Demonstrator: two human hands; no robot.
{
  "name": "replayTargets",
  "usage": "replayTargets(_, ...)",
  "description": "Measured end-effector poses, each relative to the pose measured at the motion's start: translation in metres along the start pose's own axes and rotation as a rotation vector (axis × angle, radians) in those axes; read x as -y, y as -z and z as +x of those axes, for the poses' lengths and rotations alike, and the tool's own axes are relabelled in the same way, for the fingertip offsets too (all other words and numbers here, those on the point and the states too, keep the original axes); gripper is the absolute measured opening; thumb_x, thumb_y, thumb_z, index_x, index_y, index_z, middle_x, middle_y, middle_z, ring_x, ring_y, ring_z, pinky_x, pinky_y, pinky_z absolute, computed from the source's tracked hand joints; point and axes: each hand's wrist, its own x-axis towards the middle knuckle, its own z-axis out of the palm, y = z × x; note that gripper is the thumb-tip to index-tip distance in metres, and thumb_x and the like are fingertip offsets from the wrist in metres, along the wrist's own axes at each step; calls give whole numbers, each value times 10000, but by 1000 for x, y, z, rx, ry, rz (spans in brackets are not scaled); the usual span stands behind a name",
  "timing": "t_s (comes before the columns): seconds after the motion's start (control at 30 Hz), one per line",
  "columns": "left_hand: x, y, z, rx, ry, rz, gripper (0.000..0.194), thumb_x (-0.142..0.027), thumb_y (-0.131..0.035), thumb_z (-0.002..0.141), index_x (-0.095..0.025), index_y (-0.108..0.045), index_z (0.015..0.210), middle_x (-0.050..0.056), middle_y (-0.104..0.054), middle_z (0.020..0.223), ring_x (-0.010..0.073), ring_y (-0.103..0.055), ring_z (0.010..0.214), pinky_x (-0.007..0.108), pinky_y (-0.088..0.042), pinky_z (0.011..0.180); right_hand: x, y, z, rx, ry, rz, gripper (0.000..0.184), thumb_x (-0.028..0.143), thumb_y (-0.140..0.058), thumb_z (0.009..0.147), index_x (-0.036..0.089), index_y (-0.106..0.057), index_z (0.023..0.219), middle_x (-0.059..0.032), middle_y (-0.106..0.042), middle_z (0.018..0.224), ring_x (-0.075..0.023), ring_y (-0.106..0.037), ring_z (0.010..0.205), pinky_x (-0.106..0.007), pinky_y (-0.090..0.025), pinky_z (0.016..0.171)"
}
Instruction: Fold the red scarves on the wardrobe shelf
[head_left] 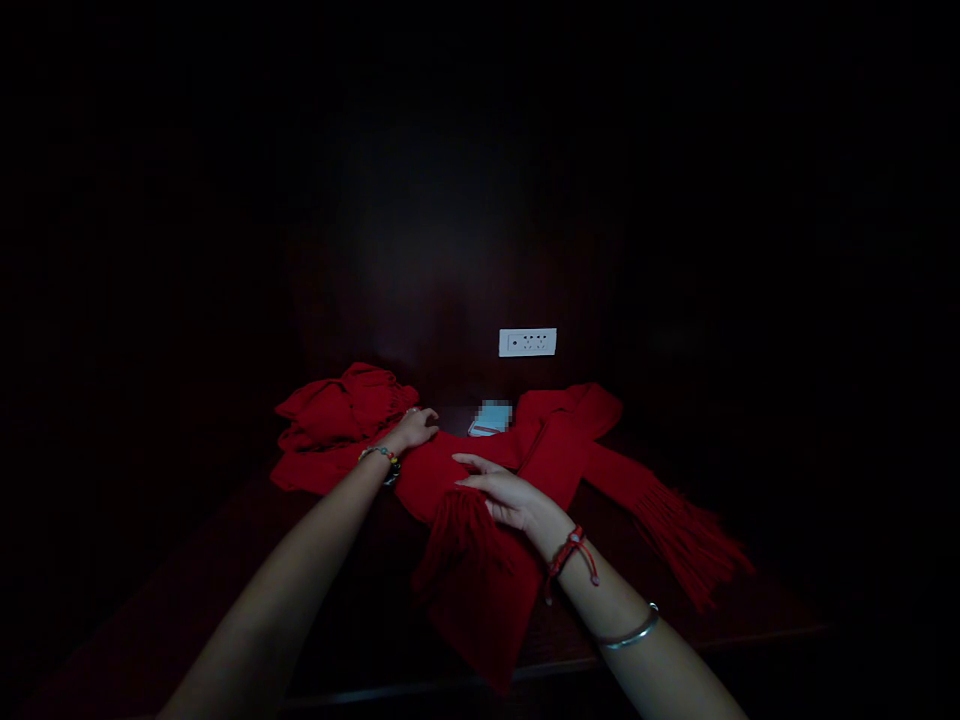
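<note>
A long red scarf point(555, 450) with fringed ends lies spread across a dark wooden table point(225, 560). My left hand point(416, 427) rests on the scarf near its bunched left part point(337, 410), fingers curled down onto the cloth. My right hand point(506, 495) lies flat on the scarf's middle, fingers stretched out to the left, just above a tassel end point(457, 540). The other fringed end point(697, 550) trails to the right. One fold hangs over the table's front edge.
A white wall socket point(527, 342) sits on the dark back panel. A small pale blue card or packet point(491, 420) lies on the table behind the scarf. The surroundings are very dark.
</note>
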Motion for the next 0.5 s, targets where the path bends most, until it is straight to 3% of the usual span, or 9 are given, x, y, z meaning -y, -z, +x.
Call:
replayTargets(0.1,-1,-10,-18,-63,-131,-77,327,-253,-358,834,-149,-539,1085,83,-536,1132,164,-467,1063,281,-349,930,2,8,-4,1,-77,-18,518,88,-488,649,261,-464,1136,27,-569,751,-92,-537,576,-201,-433,531)
replayTargets(0.2,1,-18,-43,-123,-342,-165,375,-264,-259,875,-181,-489,1160,57,-437,1266,150,-361,1178,305,-275,1001,1,20,-5,12,-19,-250,324,60,-478,607,185,-607,876,34,-570,716,-79,-501,612,-186,-400,596)
replayTargets(0.27,4,-23,-57,-123,-385,-170,411,-266,-217,890,-189,-407,1245,50,-356,1337,143,-295,1226,311,-238,1023,-2,26,-4,33,1,-341,199,79,-480,622,139,-626,744,17,-576,682,-88,-496,633,-195,-389,629)
replayTargets(0.33,7,-30,-67,-55,-375,-120,434,-284,-202,899,-211,-308,1314,43,-268,1390,150,-220,1267,332,-215,1032,-6,29,-1,31,-12,-392,144,111,-494,641,125,-626,695,7,-580,653,-100,-499,636,-206,-387,634)
replayTargets(0.43,7,-38,-74,159,-329,23,452,-377,-252,893,-281,-257,1334,36,-154,1431,219,-123,1299,423,-218,1012,-11,31,3,-33,-44,-526,176,78,-502,613,134,-636,711,8,-592,656,-107,-506,632,-205,-384,614)
replayTargets(0.5,5,-40,-75,185,-272,108,461,-418,-286,880,-319,-254,1329,36,-87,1442,270,-81,1300,486,-211,990,-13,31,4,-59,-71,-624,256,39,-491,588,146,-646,761,4,-606,684,-111,-514,636,-203,-382,604)
